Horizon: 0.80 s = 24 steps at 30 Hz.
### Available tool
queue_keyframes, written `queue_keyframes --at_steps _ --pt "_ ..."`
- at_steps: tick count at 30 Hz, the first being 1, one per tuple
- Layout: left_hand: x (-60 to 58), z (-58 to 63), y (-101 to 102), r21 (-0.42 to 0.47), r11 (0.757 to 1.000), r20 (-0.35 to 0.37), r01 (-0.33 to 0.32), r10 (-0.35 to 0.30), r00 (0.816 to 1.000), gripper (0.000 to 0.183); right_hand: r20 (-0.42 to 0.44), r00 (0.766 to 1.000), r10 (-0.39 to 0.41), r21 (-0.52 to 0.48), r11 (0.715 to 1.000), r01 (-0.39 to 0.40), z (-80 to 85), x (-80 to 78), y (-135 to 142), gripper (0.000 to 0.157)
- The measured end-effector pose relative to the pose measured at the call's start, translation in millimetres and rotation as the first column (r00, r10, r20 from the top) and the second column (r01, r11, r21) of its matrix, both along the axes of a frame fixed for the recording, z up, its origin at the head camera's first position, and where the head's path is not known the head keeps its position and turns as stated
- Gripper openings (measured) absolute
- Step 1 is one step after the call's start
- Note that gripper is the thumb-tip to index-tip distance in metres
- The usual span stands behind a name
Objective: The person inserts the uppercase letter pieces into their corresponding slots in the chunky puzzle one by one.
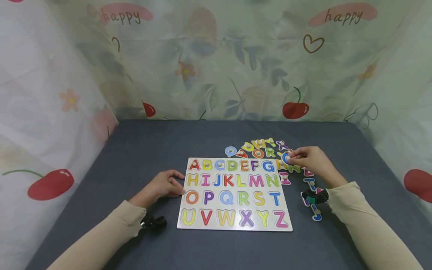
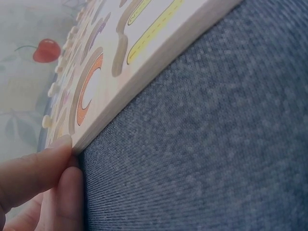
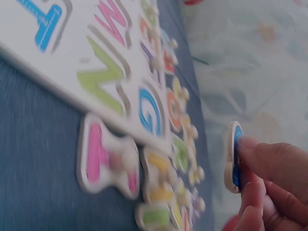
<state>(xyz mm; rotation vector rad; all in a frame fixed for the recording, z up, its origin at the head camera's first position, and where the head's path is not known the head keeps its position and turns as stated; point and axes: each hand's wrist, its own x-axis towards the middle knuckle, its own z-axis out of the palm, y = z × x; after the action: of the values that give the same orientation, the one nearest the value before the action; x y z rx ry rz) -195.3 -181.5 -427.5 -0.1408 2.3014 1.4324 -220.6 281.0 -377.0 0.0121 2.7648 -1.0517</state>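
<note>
A white alphabet puzzle board (image 1: 236,230) lies flat on the dark table. Knobbed letters A to F sit in its top row; the other recesses show printed letters. My left hand (image 1: 165,183) holds the board's left edge, the thumb (image 2: 60,147) on its rim and the fingers curled beside it. Above the loose pieces near the top right corner, my right hand (image 1: 312,161) pinches a blue letter piece (image 3: 235,159) between thumb and fingers. It is edge-on in the right wrist view, and its letter is partly covered. The blue G recess (image 3: 150,111) is nearby.
Loose knobbed letters, among them a Q (image 1: 230,151), an orange O (image 1: 258,153) and an X (image 1: 282,145), lie behind the board. A pink I (image 3: 108,159) lies beside its right edge, and a blue J (image 1: 316,213) is farther right. Printed curtains surround the table.
</note>
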Motion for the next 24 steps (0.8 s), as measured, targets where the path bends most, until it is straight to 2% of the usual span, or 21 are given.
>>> queue_keyframes --at_steps 10,18,24 --pt "0.5 -0.9 1 -0.012 1.0 -0.005 -0.007 0.007 1.0 0.051 0.002 0.999 0.043 -0.039 0.998 -0.043 -17.9 -14.5 -34 0.03" --pt "0.2 -0.2 1 -0.011 1.0 0.0 -0.011 0.011 1.0 0.051 0.018 0.997 0.069 -0.025 0.997 -0.068 -32.8 -23.1 -43 0.028" --pt "0.4 -0.3 1 -0.019 1.0 -0.001 -0.017 0.017 1.0 0.051 0.011 0.996 0.087 -0.019 0.996 -0.086 -37.4 -25.0 -46 0.026"
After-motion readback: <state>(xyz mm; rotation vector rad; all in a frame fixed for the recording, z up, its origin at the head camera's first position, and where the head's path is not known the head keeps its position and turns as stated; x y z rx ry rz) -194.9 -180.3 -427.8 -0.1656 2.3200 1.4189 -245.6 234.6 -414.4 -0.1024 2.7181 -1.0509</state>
